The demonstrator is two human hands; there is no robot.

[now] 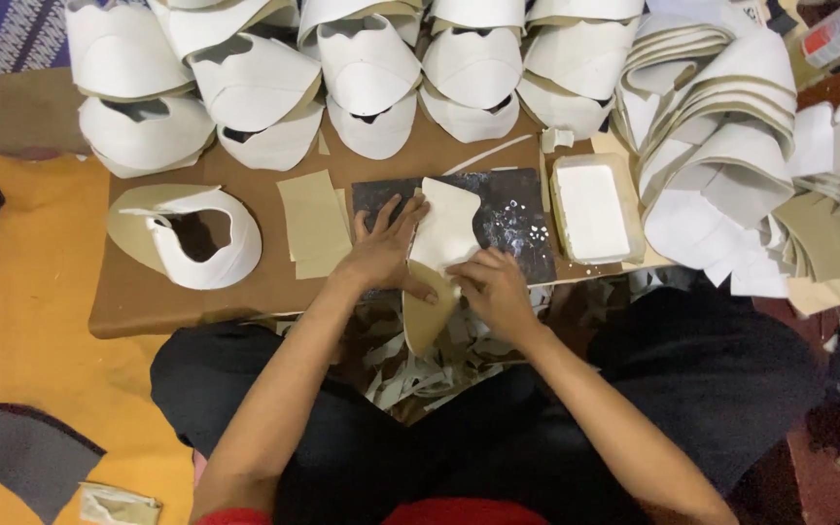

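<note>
The left hand [384, 255] lay flat, fingers spread, pressing the left edge of a white curved piece [444, 233] against a dark slab [512, 222] on the low brown board [148, 301]. The right hand [494, 288] was pinching the lower part of the same piece, where it bent over the edge of the board and showed its tan underside. So both hands were close together on this one piece, not gripping anything else.

I think the piece could slide or crease if the left hand lifted, because it hung half off the board. The white tray [590, 212] stood just beside the slab (it looked like glue, but I could not be sure), and a careless move of the right hand could reach it.

The right fingertips were hidden under the piece. The stacks of white shaped pieces [371, 68] at the top were cut off by the frame.
</note>
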